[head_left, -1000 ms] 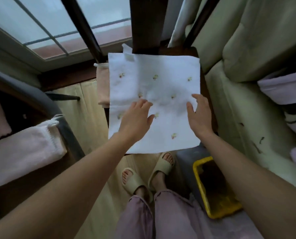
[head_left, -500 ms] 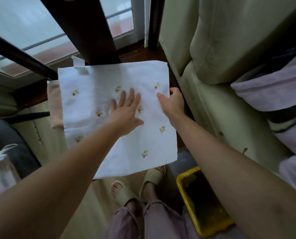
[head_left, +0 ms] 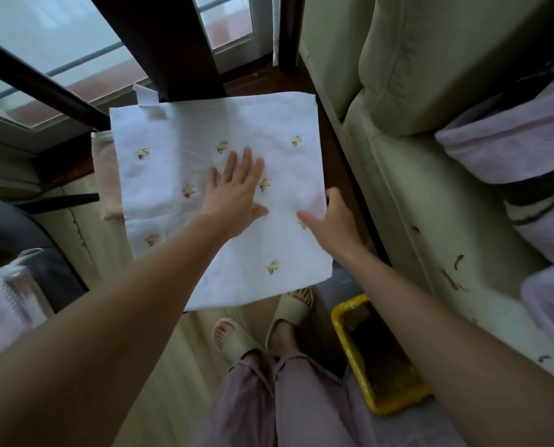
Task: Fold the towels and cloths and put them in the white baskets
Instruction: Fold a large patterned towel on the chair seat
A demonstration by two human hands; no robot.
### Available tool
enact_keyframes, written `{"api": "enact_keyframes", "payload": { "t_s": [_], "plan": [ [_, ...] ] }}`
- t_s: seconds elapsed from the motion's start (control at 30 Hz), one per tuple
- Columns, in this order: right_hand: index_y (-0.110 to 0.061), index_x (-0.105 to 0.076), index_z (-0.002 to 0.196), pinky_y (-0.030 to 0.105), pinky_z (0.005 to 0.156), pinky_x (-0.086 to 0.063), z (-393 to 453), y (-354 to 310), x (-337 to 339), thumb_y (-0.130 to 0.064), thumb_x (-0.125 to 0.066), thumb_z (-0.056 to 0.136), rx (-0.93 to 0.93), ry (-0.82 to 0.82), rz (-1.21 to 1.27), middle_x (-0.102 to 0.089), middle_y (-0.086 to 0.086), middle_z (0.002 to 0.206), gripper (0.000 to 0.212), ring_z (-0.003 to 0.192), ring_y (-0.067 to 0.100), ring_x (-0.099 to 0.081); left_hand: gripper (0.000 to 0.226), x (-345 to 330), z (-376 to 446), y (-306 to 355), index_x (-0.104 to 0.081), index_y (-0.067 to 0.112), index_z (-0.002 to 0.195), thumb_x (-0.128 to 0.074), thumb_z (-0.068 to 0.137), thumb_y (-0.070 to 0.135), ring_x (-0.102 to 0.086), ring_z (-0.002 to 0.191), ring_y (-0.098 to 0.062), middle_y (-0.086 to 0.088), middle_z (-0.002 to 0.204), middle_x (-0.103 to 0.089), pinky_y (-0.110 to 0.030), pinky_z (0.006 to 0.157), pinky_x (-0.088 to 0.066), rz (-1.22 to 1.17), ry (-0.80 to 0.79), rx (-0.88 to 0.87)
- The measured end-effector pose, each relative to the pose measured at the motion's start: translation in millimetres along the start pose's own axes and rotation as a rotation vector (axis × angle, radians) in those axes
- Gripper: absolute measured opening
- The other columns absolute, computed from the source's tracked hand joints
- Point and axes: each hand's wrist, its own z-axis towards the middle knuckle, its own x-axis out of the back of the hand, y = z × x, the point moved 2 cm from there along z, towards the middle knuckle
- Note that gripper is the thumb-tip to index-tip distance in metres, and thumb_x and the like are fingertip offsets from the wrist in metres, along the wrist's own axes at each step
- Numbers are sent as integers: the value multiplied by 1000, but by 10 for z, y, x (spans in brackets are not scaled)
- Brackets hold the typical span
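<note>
Since a half-second earlier, both hands had slid apart across the white cloth (head_left: 185, 175). Nearest lay a yellow bin (head_left: 343, 321) by the slippered feet. Beyond it, the right hand (head_left: 337, 221) — thumb on top, fingers curled over the cloth's right edge — gripped it. The left hand (head_left: 233, 195) pressed flat, fingers spread, mid-cloth on the dark surface (head_left: 324, 98), a pink cloth (head_left: 106, 175) beneath.

The person wears loose lilac trousers (head_left: 288, 404), 2 beige slide sandals (head_left: 237, 341), arms bare of sleeves.

Left grip (head_left: 233, 191) flat, fingers spread; right grip (head_left: 333, 217) curled.
</note>
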Motion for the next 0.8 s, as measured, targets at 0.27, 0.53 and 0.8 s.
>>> {"api": "enact_keyframes", "payload": {
  "t_s": [0.27, 0.53, 0.8],
  "plan": [
    [-10, -60, 92, 27, 57, -45, -564, 620, -60, -23, -66, 91, -204, 60, 10, -62, 3, 91, 15, 83, 21, -62, 83, -285, -222, -62, 15, 26, 152, -38, 96, 57, 20, 146, -24, 2, 158, 25, -54, 119, 2, 31, 15, -39],
    [-9, -51, 120, 37, 89, -47, -1017, 749, -35, -11, -64, 90, -110, 337, -308, -55, 11, 125, 33, 112, 27, -54, 77, -396, -773, -25, 3, 18, 155, -43, 99, 45, 4, 149, -29, -8, 162, 11, -48, 120, -9, -3, -37, -86],
    [-11, -52, 128, 44, 98, -43, -1162, 573, -901, -34, -83, 64, 686, -65, -1129, -50, 15, 137, 75, 126, 33, -47, 79, -938, -1735, -539, 6, 21, 154, -47, 98, 40, 15, 148, -21, -2, 160, 19, -41, 122, -3, 84, -94, -219]
  ]
}}
